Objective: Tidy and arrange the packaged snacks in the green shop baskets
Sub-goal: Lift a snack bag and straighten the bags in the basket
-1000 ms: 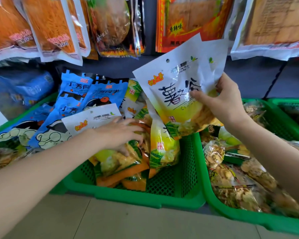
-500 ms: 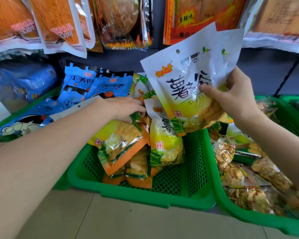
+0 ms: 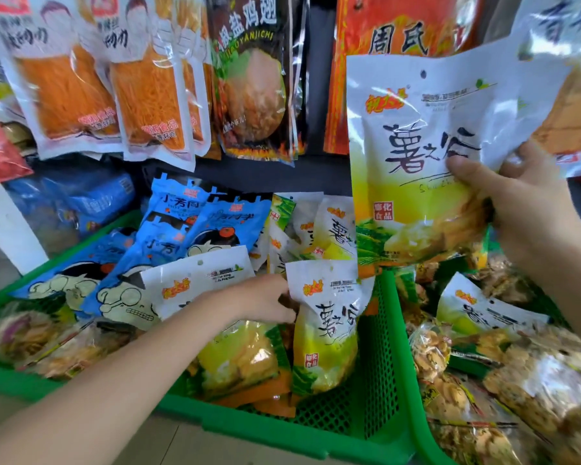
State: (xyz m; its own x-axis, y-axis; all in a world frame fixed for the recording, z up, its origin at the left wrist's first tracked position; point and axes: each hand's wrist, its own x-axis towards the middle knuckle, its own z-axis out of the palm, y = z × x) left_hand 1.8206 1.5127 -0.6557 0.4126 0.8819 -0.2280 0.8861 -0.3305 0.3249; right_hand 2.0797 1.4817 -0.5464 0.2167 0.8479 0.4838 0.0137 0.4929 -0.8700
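My right hand (image 3: 530,209) grips a stack of white-and-yellow chip packs (image 3: 423,169), held upright above the gap between two green baskets. In the left green basket (image 3: 379,370) several more packs of the same kind stand or lie. My left hand (image 3: 265,303) reaches into that basket and its fingers slip behind one upright chip pack (image 3: 326,327), touching its left edge; the fingertips are hidden. Another such pack (image 3: 195,283) lies under my left wrist.
Blue cartoon snack packs (image 3: 182,243) fill the left basket's back. The right green basket (image 3: 426,441) holds clear bags of fried snacks (image 3: 530,391) and one more chip pack (image 3: 477,310). Orange noodle packs (image 3: 148,95) and red packs (image 3: 396,38) hang above. Floor tiles lie below.
My left hand has shifted right and lower, from the lying pack to the upright pack near the basket's right wall. The right hand has lifted its packs slightly higher and rightward.
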